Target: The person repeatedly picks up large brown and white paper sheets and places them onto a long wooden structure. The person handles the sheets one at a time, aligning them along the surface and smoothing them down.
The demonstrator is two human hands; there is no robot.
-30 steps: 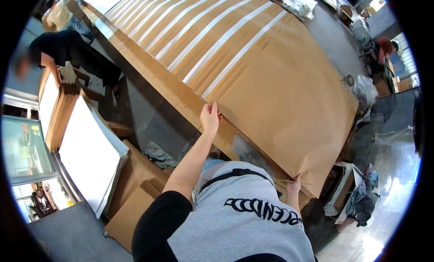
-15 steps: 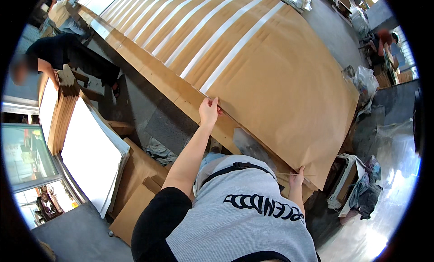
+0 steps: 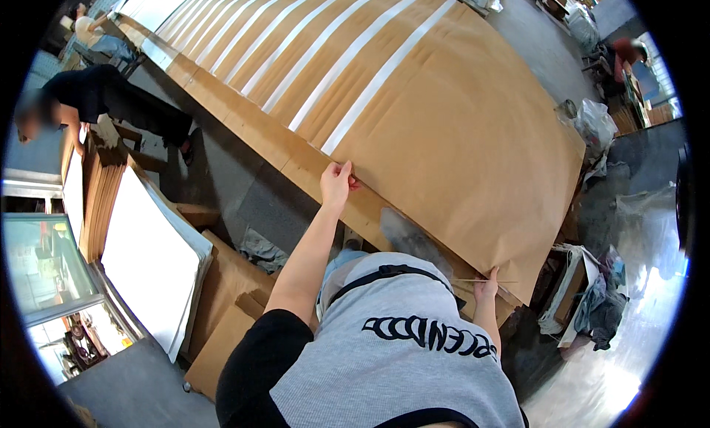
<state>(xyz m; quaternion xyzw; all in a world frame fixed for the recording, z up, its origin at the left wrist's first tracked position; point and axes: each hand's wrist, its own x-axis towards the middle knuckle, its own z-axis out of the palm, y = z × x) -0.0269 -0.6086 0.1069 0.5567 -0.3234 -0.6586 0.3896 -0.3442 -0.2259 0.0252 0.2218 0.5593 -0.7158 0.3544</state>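
A large brown paper sheet lies over the long table, and white strips run in parallel rows beyond it. At the sheet's near edge, my left hand is closed in a pinch, with its fingertips at the rim just below the nearest white strip. My right hand is closed at the same edge, by the near right corner, thumb on top; its other fingers are partly hidden. A thin light stick passes across that hand and appears to be held in it.
The wooden table edge runs to the far left. White sheets are stacked at left beside a person in dark clothes. Clear plastic bags and a bundle of crumpled plastic lie at right. A transparent plastic piece hangs before me.
The view has shifted slightly, so the table and strips sit a little further left. Both my hands keep their places at the sheet's edge.
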